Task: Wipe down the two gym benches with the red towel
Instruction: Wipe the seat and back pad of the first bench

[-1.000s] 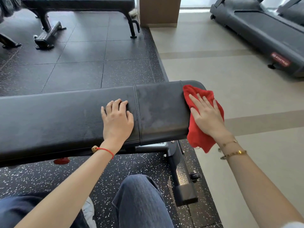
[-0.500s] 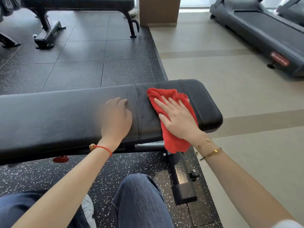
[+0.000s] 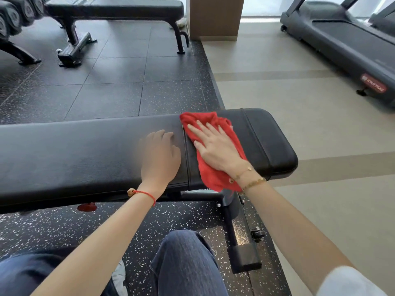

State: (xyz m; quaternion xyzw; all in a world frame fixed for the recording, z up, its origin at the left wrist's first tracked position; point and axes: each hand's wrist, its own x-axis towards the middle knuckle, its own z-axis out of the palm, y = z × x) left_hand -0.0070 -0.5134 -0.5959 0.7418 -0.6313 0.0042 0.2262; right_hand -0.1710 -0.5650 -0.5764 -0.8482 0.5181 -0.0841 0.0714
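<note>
My knee (image 3: 188, 261) in jeans is nearest; past it the near bench (image 3: 74, 154) runs left to right; my left hand (image 3: 159, 155) rests on the pad, blurry, fingers look loosely together; just right of it my right hand (image 3: 215, 150) presses the red towel (image 3: 213, 178) flat, fingers straight and spread, near edge drooping over the side; second bench (image 3: 115, 8) far left, treadmill (image 3: 346, 43) far right.

Two desks – the near desk (image 3: 89, 150) and the far desk (image 3: 128, 7). One towel (image 3: 213, 167). Two hands: left hand (image 3: 159, 155), right hand (image 3: 215, 149). Two treadmills – one (image 3: 342, 39) in full view, another (image 3: 384, 20) at the frame edge. Three bracelets: one red (image 3: 145, 194), two gold (image 3: 249, 176).
</note>
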